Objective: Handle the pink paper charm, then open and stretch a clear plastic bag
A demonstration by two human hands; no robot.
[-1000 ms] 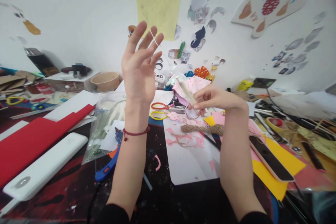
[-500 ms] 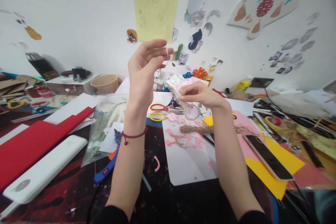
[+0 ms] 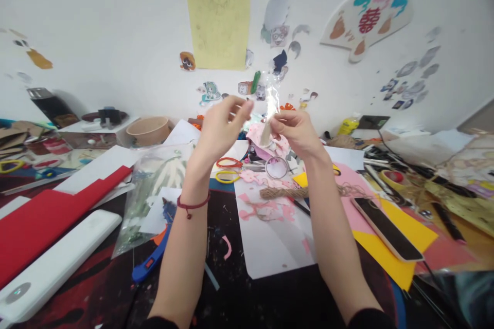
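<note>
A clear, shiny plastic bag (image 3: 272, 93) stands up from the fingers of my right hand (image 3: 291, 131), which pinches its lower part; something pale shows inside. Just left of it is my left hand (image 3: 226, 121), raised with its fingers curled and somewhat blurred; whether anything thin is between them I cannot make out. Below the hands lie a pink cloth-like piece (image 3: 257, 136) and a round clear ring (image 3: 276, 167). Twisted brown twine (image 3: 280, 193) and pink scraps (image 3: 283, 211) rest on a white sheet (image 3: 262, 254).
On the left are a white device (image 3: 65, 262), red sheets (image 3: 46, 221), a blue glue gun (image 3: 152, 262) and a plastic bag of white stems (image 3: 135, 190). Scissors (image 3: 227, 177) lie mid-table. A phone (image 3: 388, 229) rests on yellow paper (image 3: 424, 236) at right.
My right hand has risen slightly with the plastic bag, which now points upward. My left hand has lowered and its fingers have curled in. The view has shifted a little.
</note>
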